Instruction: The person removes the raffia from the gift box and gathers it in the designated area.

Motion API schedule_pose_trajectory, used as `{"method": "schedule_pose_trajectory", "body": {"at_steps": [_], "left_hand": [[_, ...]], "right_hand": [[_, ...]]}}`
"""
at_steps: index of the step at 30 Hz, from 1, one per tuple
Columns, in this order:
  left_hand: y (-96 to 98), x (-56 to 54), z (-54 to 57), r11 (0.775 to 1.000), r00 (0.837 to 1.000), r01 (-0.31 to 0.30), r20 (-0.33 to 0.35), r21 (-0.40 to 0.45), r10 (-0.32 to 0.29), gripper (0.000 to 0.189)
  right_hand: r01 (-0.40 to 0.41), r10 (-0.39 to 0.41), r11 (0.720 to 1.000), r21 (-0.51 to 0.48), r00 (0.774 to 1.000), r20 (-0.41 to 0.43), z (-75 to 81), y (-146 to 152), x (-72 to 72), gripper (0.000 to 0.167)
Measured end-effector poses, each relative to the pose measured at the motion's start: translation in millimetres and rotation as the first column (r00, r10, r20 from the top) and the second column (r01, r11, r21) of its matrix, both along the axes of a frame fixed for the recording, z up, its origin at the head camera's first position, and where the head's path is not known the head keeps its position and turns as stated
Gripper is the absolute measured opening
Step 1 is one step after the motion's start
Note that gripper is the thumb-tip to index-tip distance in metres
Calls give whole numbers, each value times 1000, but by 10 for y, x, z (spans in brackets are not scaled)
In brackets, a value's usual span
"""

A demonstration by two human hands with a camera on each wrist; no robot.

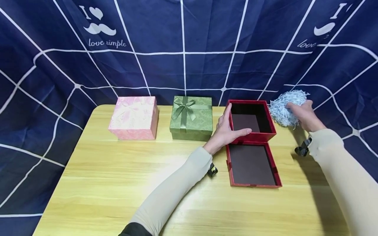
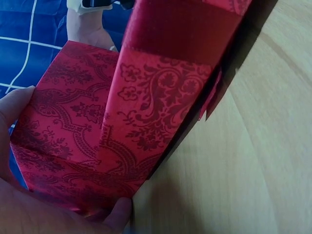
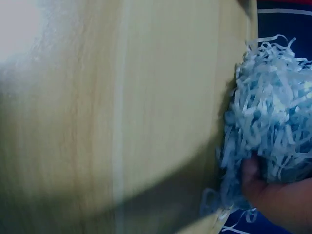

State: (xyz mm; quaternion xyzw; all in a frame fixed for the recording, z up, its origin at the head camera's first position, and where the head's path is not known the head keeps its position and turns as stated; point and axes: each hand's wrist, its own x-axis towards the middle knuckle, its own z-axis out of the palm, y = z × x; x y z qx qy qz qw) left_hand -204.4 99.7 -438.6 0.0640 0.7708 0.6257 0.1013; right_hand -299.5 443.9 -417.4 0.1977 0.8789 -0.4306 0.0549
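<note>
At the right of the table, my left hand (image 1: pixel 225 132) holds the red gift box (image 1: pixel 267 137) at its left side, the thumb across the front. The box stands without its lid, its dark inside showing. In the left wrist view, the patterned red walls (image 2: pixel 73 107) lie between thumb and finger. Just right of the box, my right hand (image 1: pixel 305 114) grips a fluffy bundle of light blue shredded paper (image 1: pixel 284 108). In the right wrist view the thumb presses into the shredded paper (image 3: pixel 273 107); the other fingers are hidden.
The red lid (image 1: pixel 252 165) lies inside up in front of the box. A green gift box (image 1: pixel 192 123) with a ribbon bow and a pink gift box (image 1: pixel 134 118) stand to the left on the wooden table (image 1: pixel 118 183). A dark blue curtain (image 1: pixel 159 68) hangs behind.
</note>
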Motion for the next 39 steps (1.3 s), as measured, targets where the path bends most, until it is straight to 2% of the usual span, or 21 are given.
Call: {"method": "schedule_pose_trajectory", "body": {"at_steps": [4,11,15,19,22,25,28,32,36,39], "left_hand": [[3,-4,-3,1000,1000,6,1,2,-6,125],[-13,10,29,1000,1000,-4,5,-5,4,124],[-16,30,46,999,1000,-7,2,-37,7,122],[-24,46,66,997,1000,-20,-15,-73,19,119],[-37,53,98,998,999,-27,-27,-64,25,119],[-53,73,160,999,999,-7,-38,-40,6,120],[-52,96,235,1000,999,6,-50,-30,-7,119],[-44,115,324,999,998,-8,-66,-42,5,116],[-63,126,360,999,996,-9,-89,-54,4,114],[-82,147,387,998,993,0,-114,-55,-7,111]], "right_hand": [[-83,81,991,106,996,22,68,22,43,104],[-158,138,944,291,987,88,164,-44,141,110],[-144,131,956,257,989,68,154,-94,174,116],[-124,134,972,199,990,-37,139,-126,186,116],[-130,147,977,166,984,-99,141,-140,199,116],[-137,154,980,144,981,-117,160,-156,243,118],[-141,163,977,160,977,-136,189,-187,299,115],[-136,173,967,214,971,-166,235,-257,370,108],[-93,143,965,245,971,-193,287,-342,451,105],[-55,105,977,208,965,-240,328,-420,533,101]]}}
